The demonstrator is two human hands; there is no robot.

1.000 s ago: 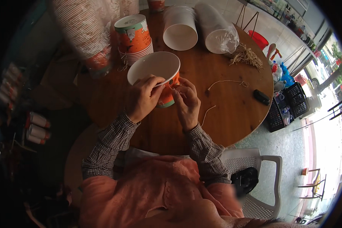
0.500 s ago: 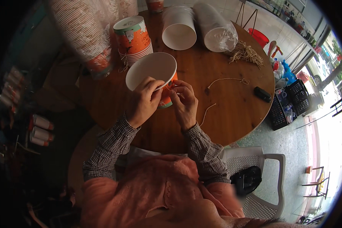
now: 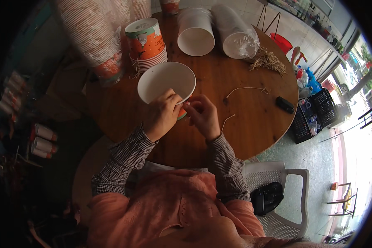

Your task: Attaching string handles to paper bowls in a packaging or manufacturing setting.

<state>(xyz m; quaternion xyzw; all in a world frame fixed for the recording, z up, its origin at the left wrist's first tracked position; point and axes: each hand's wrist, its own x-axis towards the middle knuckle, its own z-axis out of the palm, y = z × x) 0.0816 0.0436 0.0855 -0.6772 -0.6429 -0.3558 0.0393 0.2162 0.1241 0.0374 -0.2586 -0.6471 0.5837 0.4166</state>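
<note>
Cup (image 3: 166,82) barely shifted on table (image 3: 244,124) since a second ago; left hand (image 3: 160,115) still grips rim, right hand (image 3: 202,115) pinches at orange side, likely string, too small to tell. Work ongoing.

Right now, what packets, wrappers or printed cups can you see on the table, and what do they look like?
Paper bucket: near the table's middle, held by the left hand, white inside, orange outside.
Printed bucket stack: behind it, round, orange, green and white with pictures.
White tub stack: far side, lying down, plain white.
Clear plastic sleeve of cups: right of that, see-through, white cups inside.
Tall wrapped cup stacks: far left, see-through wrapping, orange-striped.
</note>
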